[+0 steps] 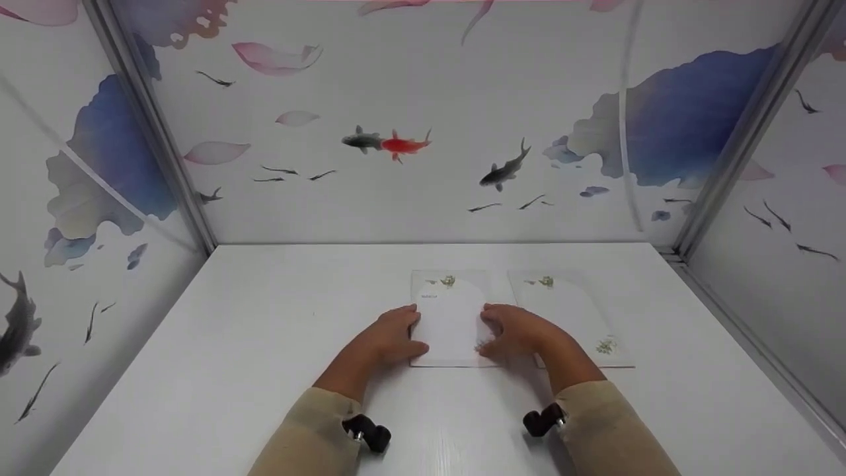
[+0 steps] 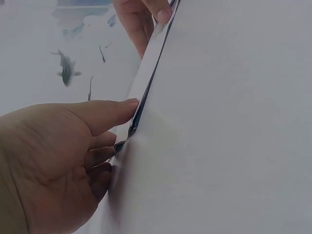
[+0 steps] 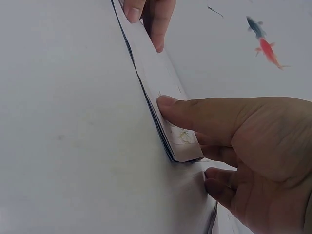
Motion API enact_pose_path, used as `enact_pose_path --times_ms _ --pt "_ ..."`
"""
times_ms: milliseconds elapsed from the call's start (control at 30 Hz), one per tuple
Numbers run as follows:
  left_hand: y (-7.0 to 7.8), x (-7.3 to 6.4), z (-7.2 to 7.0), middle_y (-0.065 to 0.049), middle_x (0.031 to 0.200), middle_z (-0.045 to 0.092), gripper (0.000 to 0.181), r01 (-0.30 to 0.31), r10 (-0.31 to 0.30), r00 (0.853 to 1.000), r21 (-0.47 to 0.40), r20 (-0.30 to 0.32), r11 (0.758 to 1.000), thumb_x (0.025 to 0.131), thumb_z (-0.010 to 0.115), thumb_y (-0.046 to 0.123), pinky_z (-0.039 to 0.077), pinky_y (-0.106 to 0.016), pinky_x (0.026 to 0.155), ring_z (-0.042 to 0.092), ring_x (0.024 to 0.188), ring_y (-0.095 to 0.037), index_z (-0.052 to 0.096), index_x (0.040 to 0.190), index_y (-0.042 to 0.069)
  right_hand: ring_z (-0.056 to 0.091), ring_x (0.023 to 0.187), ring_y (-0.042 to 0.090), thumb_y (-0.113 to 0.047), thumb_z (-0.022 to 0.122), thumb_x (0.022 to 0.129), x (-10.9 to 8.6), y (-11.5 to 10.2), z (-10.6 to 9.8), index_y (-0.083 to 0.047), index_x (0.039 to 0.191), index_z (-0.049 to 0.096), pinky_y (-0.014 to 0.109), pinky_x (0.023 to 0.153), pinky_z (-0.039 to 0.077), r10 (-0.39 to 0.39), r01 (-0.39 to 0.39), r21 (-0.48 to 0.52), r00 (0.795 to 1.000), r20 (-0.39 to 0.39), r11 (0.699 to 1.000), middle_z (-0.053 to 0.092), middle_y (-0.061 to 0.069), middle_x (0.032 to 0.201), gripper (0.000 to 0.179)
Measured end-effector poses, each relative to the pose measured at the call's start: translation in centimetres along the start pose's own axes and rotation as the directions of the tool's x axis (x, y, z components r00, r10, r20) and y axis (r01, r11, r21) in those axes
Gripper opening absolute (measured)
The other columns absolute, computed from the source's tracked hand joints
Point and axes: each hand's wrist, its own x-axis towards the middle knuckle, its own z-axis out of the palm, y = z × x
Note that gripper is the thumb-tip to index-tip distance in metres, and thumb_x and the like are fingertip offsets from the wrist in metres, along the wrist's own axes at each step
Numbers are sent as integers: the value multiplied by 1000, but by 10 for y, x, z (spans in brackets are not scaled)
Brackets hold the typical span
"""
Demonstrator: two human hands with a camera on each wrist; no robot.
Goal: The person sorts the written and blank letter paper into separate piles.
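A white booklet (image 1: pixel 451 330) with a small green plant print near its top lies flat on the table, between my two hands. My left hand (image 1: pixel 396 338) holds its left side, thumb by the near corner and fingers along the edge. On the opposite side my right hand (image 1: pixel 519 330) grips it, and in the right wrist view the thumb (image 3: pixel 173 108) rests on the top face near a corner. That view also shows several thin layers with dark edges. A second, similar booklet (image 1: pixel 572 311) lies just to the right, partly hidden by my right hand and forearm.
The white table (image 1: pixel 277 311) is enclosed by panels printed with fish, petals and blue leaves. A back wall (image 1: pixel 423 205) rises behind its far edge. Metal posts (image 1: pixel 152 125) stand at the corners. Black clamps (image 1: pixel 370 434) are fixed at both sleeves.
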Motion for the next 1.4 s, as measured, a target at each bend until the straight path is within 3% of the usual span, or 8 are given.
enact_pose_path --times_ms 233,433,567,700,1033,1267,1400 --pt "-1 5 2 -3 173 41 67 -4 2 998 -32 -60 999 99 75 34 29 -49 135 32 164 -29 52 158 11 37 161 36 -30 80 96 1 0 -1 -16 154 58 59 132 29 -31 33 35 998 -55 999 50 7 167 64" --pt "-2 6 4 -9 153 56 58 -13 9 990 -31 -142 999 95 80 32 46 -47 122 52 142 -28 64 147 10 59 139 36 -20 81 95 4 0 -2 -9 133 74 55 121 45 -32 39 50 990 -135 998 67 14 142 40" --pt "1 4 3 -9 140 57 58 22 -24 985 -16 -171 1000 92 83 35 51 -44 112 52 130 -27 68 144 14 62 132 35 -18 83 93 6 0 -4 -11 125 79 54 114 51 -26 32 45 992 -127 998 66 14 134 33" --pt "3 2 4 -10 135 59 57 46 -45 981 2 -189 999 90 84 35 51 -44 111 52 125 -27 70 142 15 63 132 36 -19 83 93 7 0 -5 -14 121 82 54 112 53 -16 20 28 993 -121 999 70 15 132 29" --pt "3 0 5 -8 134 67 52 38 -37 977 1 -211 999 92 82 34 52 -43 105 54 119 -25 72 140 16 70 114 29 -23 83 94 4 -2 -4 -16 113 84 52 103 57 27 -24 22 991 -134 999 78 9 117 20" --pt "3 -1 4 -8 125 69 44 37 -63 970 -113 -236 993 98 76 33 54 -43 101 59 110 -22 73 137 11 71 105 25 -21 84 91 5 -4 -7 -12 107 84 47 95 60 76 -56 130 985 -154 990 79 7 111 18" --pt "3 1 4 -5 125 69 40 69 -124 961 -222 -247 973 102 72 31 55 -43 104 61 111 -20 72 137 12 71 104 24 -23 81 94 7 -3 -7 -7 118 80 42 89 61 136 -89 250 975 -175 964 77 11 119 29"
